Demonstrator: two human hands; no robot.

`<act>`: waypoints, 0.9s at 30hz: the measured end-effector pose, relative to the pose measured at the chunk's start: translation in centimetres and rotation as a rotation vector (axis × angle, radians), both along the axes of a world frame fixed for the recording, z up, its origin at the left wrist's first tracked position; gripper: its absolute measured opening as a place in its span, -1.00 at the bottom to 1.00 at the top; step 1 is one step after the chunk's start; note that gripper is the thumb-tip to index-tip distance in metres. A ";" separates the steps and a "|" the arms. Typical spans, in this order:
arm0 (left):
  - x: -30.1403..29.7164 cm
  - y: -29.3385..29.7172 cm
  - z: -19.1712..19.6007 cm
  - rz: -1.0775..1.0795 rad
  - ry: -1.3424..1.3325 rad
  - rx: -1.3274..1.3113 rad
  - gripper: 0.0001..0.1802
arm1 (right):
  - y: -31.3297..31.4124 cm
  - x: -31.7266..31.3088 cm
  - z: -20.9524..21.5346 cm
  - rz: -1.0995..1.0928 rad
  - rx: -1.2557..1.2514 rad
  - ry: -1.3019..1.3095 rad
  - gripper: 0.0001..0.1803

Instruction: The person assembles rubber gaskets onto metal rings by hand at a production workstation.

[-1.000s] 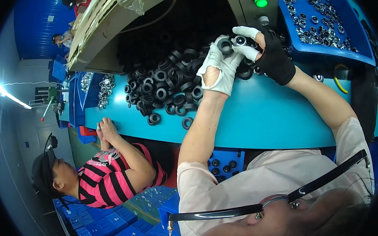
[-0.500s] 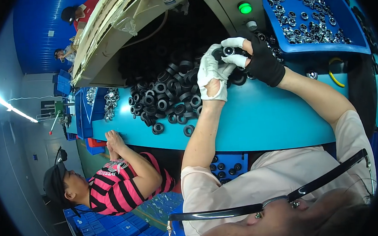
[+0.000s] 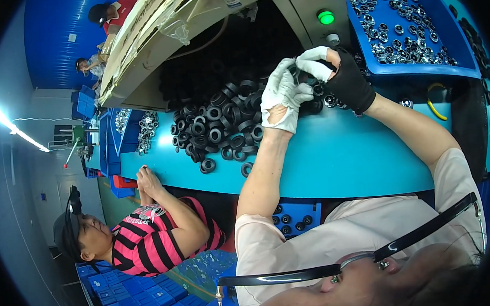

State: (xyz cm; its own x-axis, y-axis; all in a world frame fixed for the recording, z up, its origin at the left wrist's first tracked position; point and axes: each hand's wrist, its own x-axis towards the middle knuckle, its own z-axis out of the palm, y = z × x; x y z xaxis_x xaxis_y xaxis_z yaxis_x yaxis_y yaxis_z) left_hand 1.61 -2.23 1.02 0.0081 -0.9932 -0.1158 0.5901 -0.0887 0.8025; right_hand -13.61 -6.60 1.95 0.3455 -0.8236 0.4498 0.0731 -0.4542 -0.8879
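With both hands' fingers (image 3: 286,89) clamped on one ring (image 3: 306,77) above the surface's (image 3: 335,158) far edge, we risk our gloves slipping and dropping it into the pile (image 3: 221,126).

My left hand (image 3: 282,97), white-gloved, and my right hand (image 3: 346,82), black-gloved, meet over a small black ring (image 3: 303,77) above the teal bench (image 3: 335,158). Black rings (image 3: 221,126) heap just left; a co-worker (image 3: 149,237) sits nearby.

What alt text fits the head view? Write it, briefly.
Two gloved hands, left hand in white and right hand in black, meet over a pile of black rubber rings on a turquoise bench.
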 end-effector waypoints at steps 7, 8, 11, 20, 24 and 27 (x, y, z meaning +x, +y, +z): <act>0.8 -0.3 -0.5 0.067 0.034 0.224 -0.41 | 0.0 0.0 0.2 0.050 0.130 -0.079 -0.83; 0.7 -0.2 -0.6 0.064 0.037 0.231 -0.41 | 0.1 0.2 0.0 0.065 0.148 -0.083 -0.83; 0.3 0.3 -0.3 0.042 -0.085 0.295 -0.44 | 0.3 0.6 -0.1 0.021 0.257 -0.101 -0.83; -0.8 0.7 0.0 -0.094 -0.180 0.175 -0.46 | -1.0 0.7 -2.8 -0.030 -0.490 0.196 -0.64; -0.3 0.6 -0.4 -0.093 -0.142 0.119 -0.55 | 0.0 0.8 -1.9 -0.029 -0.553 0.232 -0.54; -0.6 0.6 -0.6 -0.023 -0.027 0.122 -0.58 | -0.3 0.5 -1.6 -0.044 -0.477 0.247 -0.59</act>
